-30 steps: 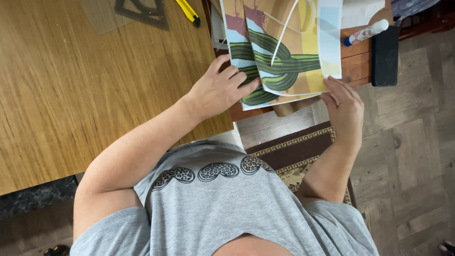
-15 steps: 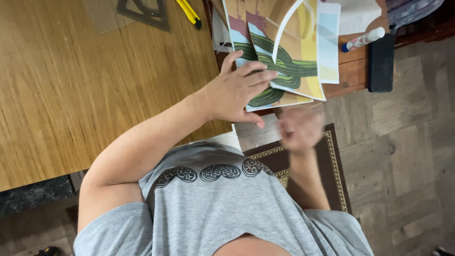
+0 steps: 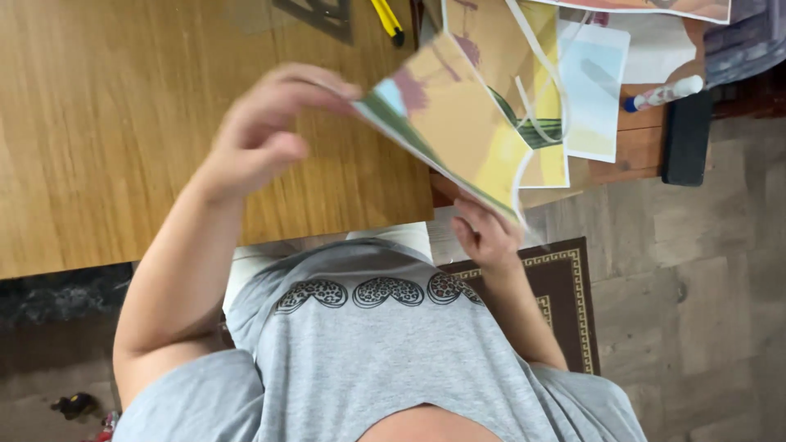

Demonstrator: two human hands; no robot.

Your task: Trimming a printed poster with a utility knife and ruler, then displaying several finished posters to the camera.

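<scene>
Printed paper sheet [image 3: 458, 131], coloured yellow, tan and green, is being held up tilted above the near right corner of the desk [image 3: 123, 147], between the two hands. Going by size: the wooden desk is filling the upper left of the view, its near edge running just above the person's grey shirt [image 3: 385, 352]. A patterned brown rug [image 3: 565, 295] is lying on the floor below the desk's right end. More printed sheets [image 3: 594, 90] are lying on the desk's right part behind the raised one, with a thin white strip [image 3: 536, 74] curling over them. A black flat object [image 3: 686, 135] is sitting at the far right edge. The left hand [image 3: 262, 135] is pinching the sheet's upper left edge with fingertips closed on it. The right hand [image 3: 485, 236] is gripping the sheet's lower corner from beneath. A white pen with a blue cap [image 3: 663, 92] is lying near the black object, and a yellow utility knife [image 3: 386, 18] is lying at the far edge.
</scene>
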